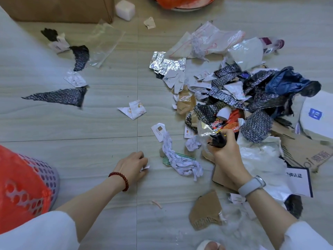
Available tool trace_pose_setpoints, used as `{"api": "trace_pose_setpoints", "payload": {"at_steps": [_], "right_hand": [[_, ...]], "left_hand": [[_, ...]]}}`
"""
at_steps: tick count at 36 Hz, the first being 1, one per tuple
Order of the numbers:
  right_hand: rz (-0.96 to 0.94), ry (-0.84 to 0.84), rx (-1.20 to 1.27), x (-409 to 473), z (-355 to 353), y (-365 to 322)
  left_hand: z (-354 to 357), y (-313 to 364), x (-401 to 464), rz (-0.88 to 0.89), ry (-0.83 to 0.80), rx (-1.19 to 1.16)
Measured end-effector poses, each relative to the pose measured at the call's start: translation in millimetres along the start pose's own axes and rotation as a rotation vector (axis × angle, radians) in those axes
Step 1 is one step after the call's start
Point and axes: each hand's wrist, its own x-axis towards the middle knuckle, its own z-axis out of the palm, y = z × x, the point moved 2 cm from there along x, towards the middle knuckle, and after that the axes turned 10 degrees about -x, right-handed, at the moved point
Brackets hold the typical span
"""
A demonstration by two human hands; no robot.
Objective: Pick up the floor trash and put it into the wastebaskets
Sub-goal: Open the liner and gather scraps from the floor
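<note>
A big heap of trash [252, 98] covers the floor at the right: foil, black patterned wrappers, clear plastic bags, torn paper, cardboard. My right hand [225, 150], with a grey watch on the wrist, is closed on a black scrap [219, 141] at the heap's near edge. My left hand [131, 165], with a red bead bracelet, rests low on the floor and pinches a small white paper scrap [145, 167]. A twisted white paper strip [180, 159] lies between my hands. A lilac perforated wastebasket [48, 174] lined with an orange bag stands at the lower left.
Loose pieces lie across the tiled floor: black wrapper shards [61, 96], folded white papers [134, 109], a clear bag [106, 42], crumpled foil [167, 64]. A cardboard box [59, 9] and white foam block [125, 9] stand at the back. A second orange-lined basket [182, 2] is at the top.
</note>
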Motion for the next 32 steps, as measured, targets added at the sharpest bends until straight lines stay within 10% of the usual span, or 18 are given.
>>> {"api": "trace_pose_setpoints", "payload": {"at_steps": [8, 18, 32], "right_hand": [[0.012, -0.06, -0.194, 6.0, 2.9, 13.3], [-0.497, -0.229, -0.892, 23.5, 40.5, 2.6], [-0.474, -0.354, -0.937, 30.5, 67.0, 28.0]], "left_hand": [[-17.6, 31.0, 20.3, -0.06, 0.201, -0.116], [2.6, 63.0, 39.9, 0.136, 0.051, 0.213], [32.1, 38.6, 41.5, 0.168, 0.066, 0.225]]}}
